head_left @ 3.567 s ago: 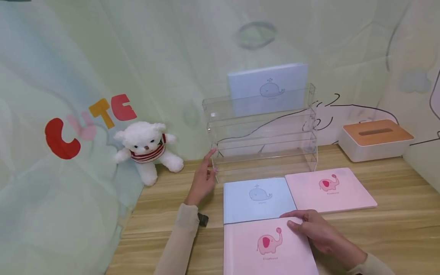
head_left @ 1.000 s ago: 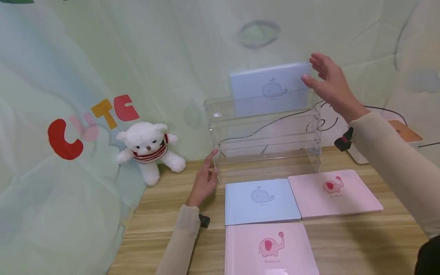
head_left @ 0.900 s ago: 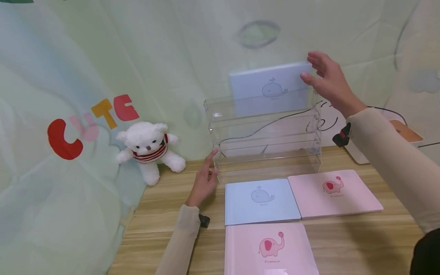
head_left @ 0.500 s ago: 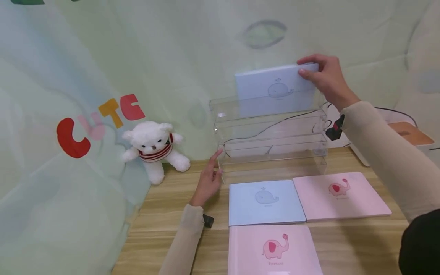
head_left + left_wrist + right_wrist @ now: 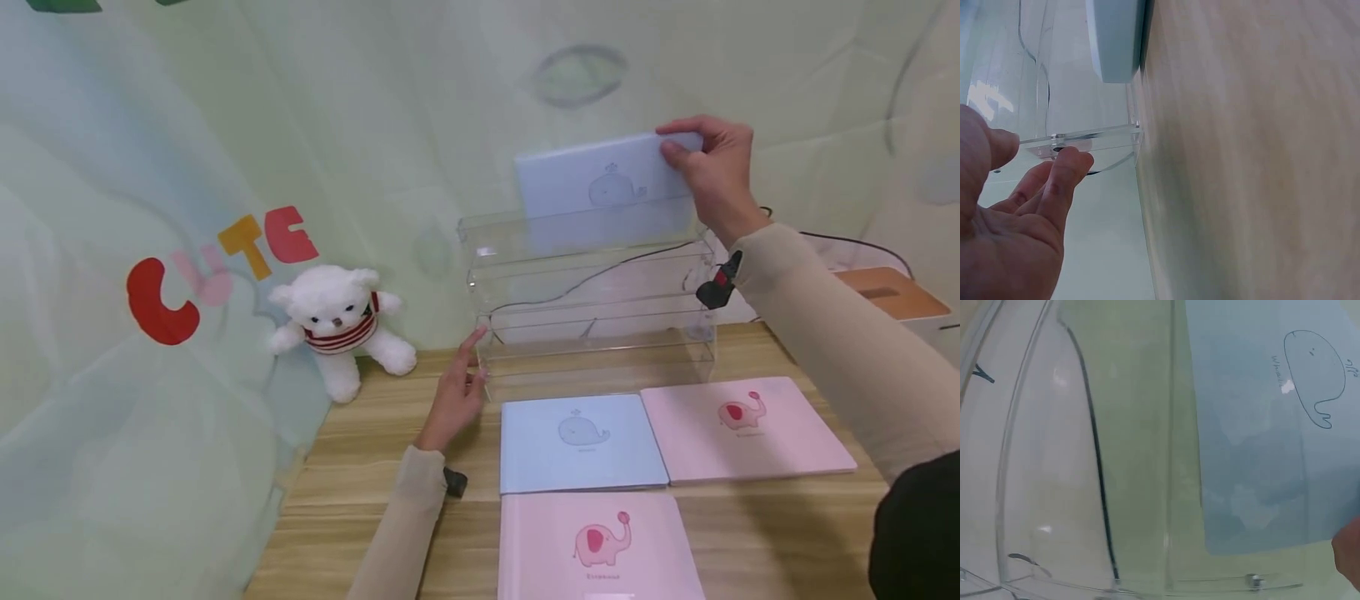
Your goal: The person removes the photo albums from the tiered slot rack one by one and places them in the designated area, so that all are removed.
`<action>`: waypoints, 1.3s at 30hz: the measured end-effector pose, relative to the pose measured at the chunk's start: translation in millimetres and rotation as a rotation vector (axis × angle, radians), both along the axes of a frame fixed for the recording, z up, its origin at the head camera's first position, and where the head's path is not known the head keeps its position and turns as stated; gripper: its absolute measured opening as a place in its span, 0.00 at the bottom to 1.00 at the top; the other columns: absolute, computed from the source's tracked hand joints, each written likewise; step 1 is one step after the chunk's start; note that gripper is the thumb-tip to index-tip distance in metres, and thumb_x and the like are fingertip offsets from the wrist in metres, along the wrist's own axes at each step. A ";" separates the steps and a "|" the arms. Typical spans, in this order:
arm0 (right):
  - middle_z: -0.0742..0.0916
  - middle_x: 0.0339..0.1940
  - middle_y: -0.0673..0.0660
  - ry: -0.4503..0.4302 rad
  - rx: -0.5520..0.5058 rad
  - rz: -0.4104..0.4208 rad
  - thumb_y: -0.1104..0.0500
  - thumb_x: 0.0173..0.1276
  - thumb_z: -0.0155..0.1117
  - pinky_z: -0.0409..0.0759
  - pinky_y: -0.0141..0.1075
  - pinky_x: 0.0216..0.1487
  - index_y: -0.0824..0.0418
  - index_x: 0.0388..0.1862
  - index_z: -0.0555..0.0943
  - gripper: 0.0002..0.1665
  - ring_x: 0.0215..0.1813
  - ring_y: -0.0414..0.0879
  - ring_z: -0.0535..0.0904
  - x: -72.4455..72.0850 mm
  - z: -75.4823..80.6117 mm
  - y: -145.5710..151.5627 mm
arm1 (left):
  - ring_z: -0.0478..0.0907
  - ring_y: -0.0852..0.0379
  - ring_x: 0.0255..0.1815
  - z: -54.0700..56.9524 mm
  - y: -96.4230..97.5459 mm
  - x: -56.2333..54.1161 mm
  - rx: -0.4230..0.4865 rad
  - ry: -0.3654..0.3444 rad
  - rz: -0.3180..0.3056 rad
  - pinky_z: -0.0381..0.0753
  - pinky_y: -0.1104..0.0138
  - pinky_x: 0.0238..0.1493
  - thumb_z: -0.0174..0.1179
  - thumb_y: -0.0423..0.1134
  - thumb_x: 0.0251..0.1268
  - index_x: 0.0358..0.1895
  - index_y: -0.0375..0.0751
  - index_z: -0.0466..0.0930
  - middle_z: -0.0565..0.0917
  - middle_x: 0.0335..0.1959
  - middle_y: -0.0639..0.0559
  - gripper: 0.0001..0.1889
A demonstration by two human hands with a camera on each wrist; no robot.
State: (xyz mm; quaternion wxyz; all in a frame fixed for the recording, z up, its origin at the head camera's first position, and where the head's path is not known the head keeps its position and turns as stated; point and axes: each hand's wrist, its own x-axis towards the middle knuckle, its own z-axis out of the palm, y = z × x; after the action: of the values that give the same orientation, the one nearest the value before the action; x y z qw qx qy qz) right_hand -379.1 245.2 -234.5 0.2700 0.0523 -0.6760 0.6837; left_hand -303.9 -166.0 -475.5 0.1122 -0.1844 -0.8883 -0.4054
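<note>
A clear acrylic display rack [image 5: 592, 325] with several tiers stands at the back of the table. In its top tier leans a blue whale-print book [image 5: 570, 187], also in the right wrist view as a blue whale cover [image 5: 1254, 456]. My right hand [image 5: 716, 171] pinches the book's upper right corner, thumb in front and fingers behind. My left hand [image 5: 453, 400] holds the rack's left side panel low down; in the left wrist view that hand [image 5: 1022, 225] has its thumb and fingers at the clear panel's edge.
Before the rack lie a blue whale book [image 5: 585, 467], a pink elephant book [image 5: 795, 433] to its right and another pink elephant book [image 5: 540, 550] nearer me. A white teddy bear [image 5: 330, 292] sits left; a wooden-topped tissue box [image 5: 907, 287] stands right, partly behind my sleeve.
My right hand has left the near pink book, risen to the top tier and taken the blue book's corner; that book has risen slightly. My left hand stays at the rack.
</note>
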 end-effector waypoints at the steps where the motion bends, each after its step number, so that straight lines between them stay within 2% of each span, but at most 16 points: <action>1: 0.92 0.44 0.45 0.014 -0.017 0.002 0.70 0.72 0.71 0.86 0.33 0.55 0.57 0.51 0.94 0.14 0.49 0.42 0.88 1.0 2.9 0.4 | 0.83 0.55 0.35 0.1 0.0 -0.1 -0.002 0.002 -0.001 0.82 0.66 0.37 0.55 0.31 0.82 0.85 0.77 0.53 0.84 0.54 0.38 0.41; 5: 0.93 0.43 0.46 0.052 -0.099 0.024 0.71 0.70 0.72 0.86 0.34 0.59 0.58 0.48 0.94 0.14 0.49 0.43 0.89 5.7 16.0 3.2 | 0.83 0.55 0.33 0.5 -0.4 -0.2 0.000 0.016 -0.003 0.82 0.65 0.35 0.56 0.31 0.82 0.85 0.76 0.54 0.85 0.53 0.38 0.41; 10: 0.93 0.39 0.47 0.117 -0.175 0.015 0.75 0.68 0.71 0.83 0.33 0.56 0.61 0.43 0.95 0.14 0.47 0.42 0.88 10.7 28.2 7.2 | 0.83 0.56 0.33 1.2 -0.9 -0.3 0.007 0.017 -0.017 0.81 0.66 0.35 0.55 0.31 0.82 0.85 0.75 0.54 0.84 0.53 0.38 0.41; 13: 0.93 0.38 0.47 0.146 -0.218 0.006 0.76 0.67 0.71 0.83 0.34 0.58 0.61 0.41 0.95 0.14 0.47 0.41 0.87 14.9 33.1 8.8 | 0.84 0.53 0.34 1.6 -0.6 -0.6 0.008 0.014 -0.024 0.80 0.66 0.34 0.55 0.30 0.82 0.85 0.74 0.53 0.84 0.53 0.38 0.40; 19: 0.93 0.38 0.48 0.163 -0.227 -0.019 0.76 0.69 0.69 0.83 0.36 0.62 0.61 0.41 0.95 0.14 0.48 0.43 0.89 25.8 39.2 11.4 | 0.88 0.42 0.36 1.7 -0.1 -2.1 0.009 -0.001 -0.027 0.80 0.65 0.35 0.54 0.31 0.83 0.85 0.76 0.53 0.84 0.53 0.38 0.40; 25: 0.93 0.39 0.48 0.187 -0.211 -0.053 0.76 0.69 0.67 0.82 0.36 0.66 0.61 0.42 0.95 0.15 0.49 0.43 0.88 38.5 42.1 15.2 | 0.85 0.47 0.36 2.7 1.1 -2.3 -0.001 0.001 -0.027 0.81 0.62 0.40 0.54 0.31 0.83 0.85 0.76 0.52 0.83 0.56 0.35 0.41; 28: 0.93 0.38 0.49 0.177 -0.250 -0.053 0.78 0.68 0.67 0.82 0.37 0.67 0.62 0.41 0.95 0.16 0.50 0.44 0.88 44.6 40.2 17.9 | 0.83 0.51 0.35 4.0 1.5 -2.9 -0.003 0.005 -0.027 0.82 0.61 0.41 0.54 0.31 0.82 0.85 0.77 0.52 0.83 0.56 0.35 0.41; 30: 0.93 0.41 0.48 0.152 -0.266 -0.055 0.77 0.69 0.68 0.80 0.38 0.72 0.62 0.42 0.94 0.15 0.53 0.44 0.87 49.9 35.9 20.1 | 0.82 0.53 0.34 4.9 1.3 -3.1 -0.004 0.005 -0.024 0.82 0.61 0.40 0.54 0.31 0.83 0.85 0.77 0.52 0.83 0.55 0.35 0.41; 35: 0.91 0.47 0.48 0.113 -0.258 -0.061 0.72 0.70 0.72 0.73 0.46 0.80 0.63 0.48 0.93 0.12 0.57 0.45 0.86 60.9 18.4 25.4 | 0.82 0.53 0.35 4.1 0.0 -4.2 -0.003 0.002 -0.017 0.82 0.60 0.40 0.54 0.31 0.83 0.85 0.78 0.52 0.82 0.55 0.36 0.41; 39: 0.91 0.49 0.48 0.080 -0.240 -0.072 0.70 0.69 0.73 0.69 0.52 0.83 0.62 0.50 0.93 0.13 0.57 0.46 0.86 70.0 5.0 31.2 | 0.82 0.52 0.34 2.7 -1.5 -5.5 0.004 -0.003 -0.015 0.82 0.60 0.41 0.54 0.31 0.83 0.85 0.78 0.53 0.82 0.55 0.36 0.41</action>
State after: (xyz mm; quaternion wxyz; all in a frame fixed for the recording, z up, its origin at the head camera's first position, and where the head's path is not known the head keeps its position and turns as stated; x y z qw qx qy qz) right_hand -309.1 276.5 -229.5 0.3254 0.0225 -0.5793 0.7470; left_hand -309.4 -167.5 -472.8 0.1084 -0.1903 -0.8863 -0.4082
